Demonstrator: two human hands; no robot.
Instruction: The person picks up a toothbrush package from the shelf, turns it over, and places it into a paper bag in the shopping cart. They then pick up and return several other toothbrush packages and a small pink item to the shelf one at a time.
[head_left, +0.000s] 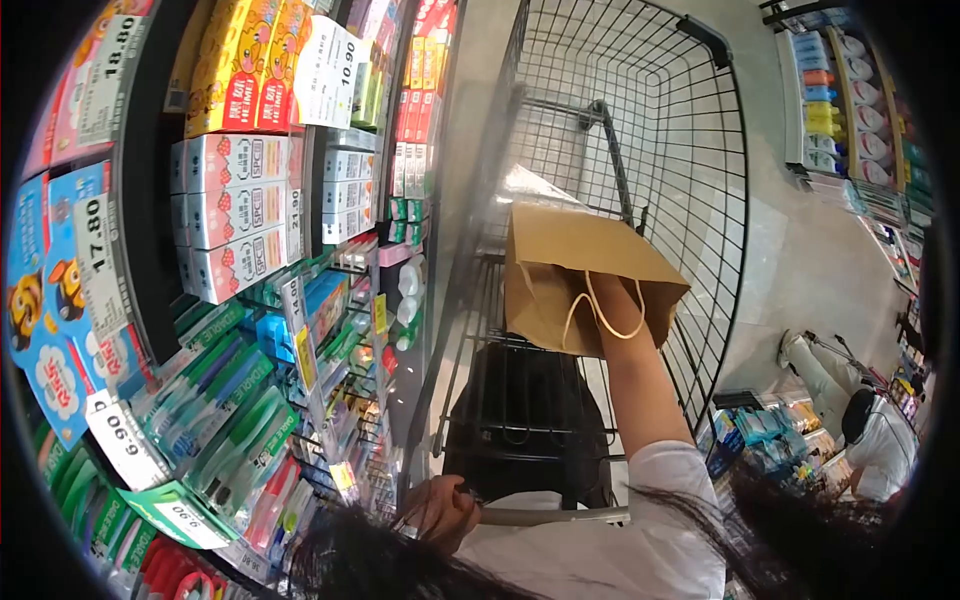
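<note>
The right hand (pixel 622 300) reaches forward into a black wire shopping cart (pixel 700 200) and holds a brown paper bag (pixel 570 260) by its pale cord handles, which loop over the wrist and fingers; the grip is closed around the bag's upper edge, though the fingers themselves are mostly hidden behind the paper. The bag hangs tilted inside the cart, its open mouth turned toward the right, above the cart's near end and a dark bag (pixel 525 420) that sits low in the basket. The forearm runs up from a white sleeve (pixel 665 470) near the bottom of the view. The left hand (pixel 440 510) rests on the cart's grey handle bar (pixel 555 516) at the near left, fingers curled over it in a narrow grip. Strands of dark hair cross the bottom of the view. To the left stands a store shelf (pixel 140 200) packed with goods: red and white boxes (pixel 235 215) in stacked rows, yellow boxes above them, green and blue toothbrush packs (pixel 230 420) lower down, and white price tags reading 17.80, 10.90 and 9.90. To the far right a second shelf (pixel 845 90) carries small coloured packages. At the lower right another person (pixel 870 440) in white clothing crouches on the pale floor beside low displays, well apart from the cart.
</note>
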